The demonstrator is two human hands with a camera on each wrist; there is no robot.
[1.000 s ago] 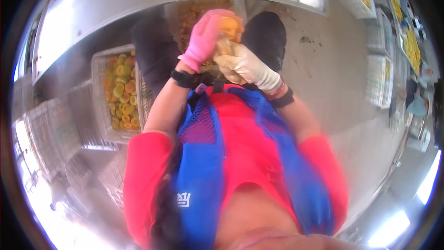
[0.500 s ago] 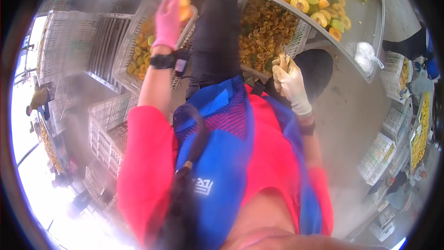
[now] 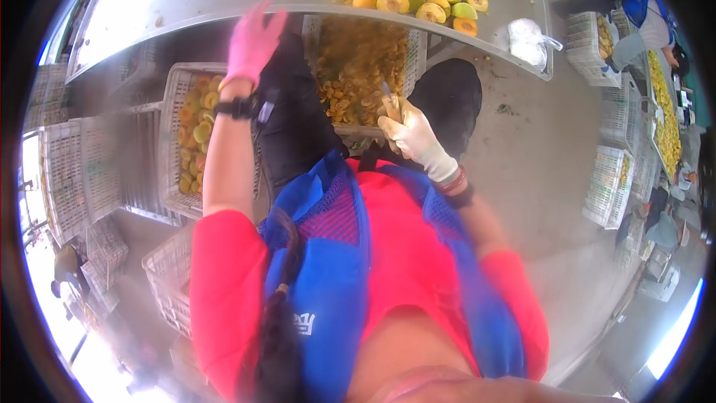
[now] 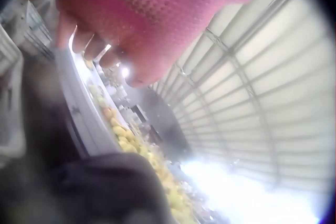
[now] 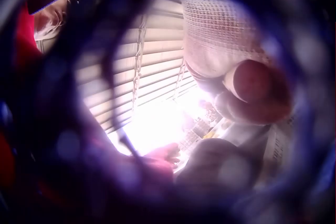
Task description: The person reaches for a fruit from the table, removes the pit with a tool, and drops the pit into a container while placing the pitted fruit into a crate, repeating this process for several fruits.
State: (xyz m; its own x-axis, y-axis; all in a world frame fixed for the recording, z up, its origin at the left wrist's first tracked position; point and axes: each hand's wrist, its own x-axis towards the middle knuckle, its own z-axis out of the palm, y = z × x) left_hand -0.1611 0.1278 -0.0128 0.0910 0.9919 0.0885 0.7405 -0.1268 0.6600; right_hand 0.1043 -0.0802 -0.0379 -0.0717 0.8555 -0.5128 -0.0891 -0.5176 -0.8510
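Note:
My left hand (image 3: 255,41), in a pink glove, is spread with nothing in it, near the front edge of the metal table (image 3: 209,16). In the left wrist view bare fingertips (image 4: 92,48) poke out of the pink mesh glove. The white-gloved right hand (image 3: 415,136) grips a wooden-handled tool (image 3: 391,107) with a short metal tip pointing up and away from me. That hand is over my right thigh, beside a crate of orange-brown fruit pieces (image 3: 350,78) between my knees. Halved yellow-green stone fruit (image 3: 392,1) lie piled on the table.
To my left on the floor stands a white crate (image 3: 173,104) of yellow-orange fruit. Stacked crates (image 3: 63,172) are farther left. A white plastic bag (image 3: 526,41) sits at the table's right corner. More fruit crates (image 3: 608,186) and people are on the right.
My left hand held orange fruit over the left crate half a second ago; now it has let go and reaches toward the table. The right hand keeps the tool. The head view has turned rightward.

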